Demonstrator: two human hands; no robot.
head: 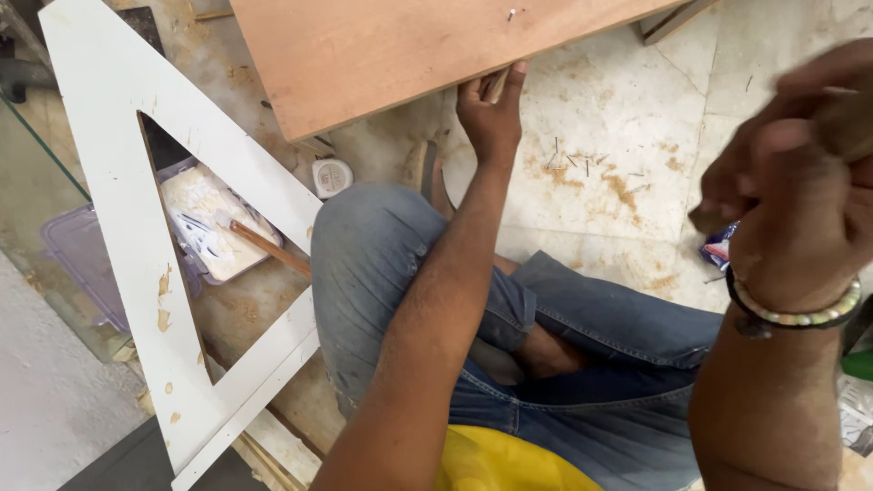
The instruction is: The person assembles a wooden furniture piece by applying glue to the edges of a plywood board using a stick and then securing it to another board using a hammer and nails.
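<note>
My left hand [491, 107] reaches forward over my bent knee and its fingers press against the near edge of a brown wooden board [400, 45] lying on the floor. A small nail [512, 14] stands in the board's top face. My right hand [800, 182] is raised close to the camera at the right, blurred, with its fingers closed around a wooden handle [846, 123]; whatever is on the handle's end is out of view. A beaded bracelet [800, 314] circles that wrist.
A white triangular frame [118, 218] lies at the left over a plastic tub [214, 223] holding pale paste and a stick. A small round tape measure [331, 176] sits by my knee. Loose nails [582, 162] are scattered on the marble floor.
</note>
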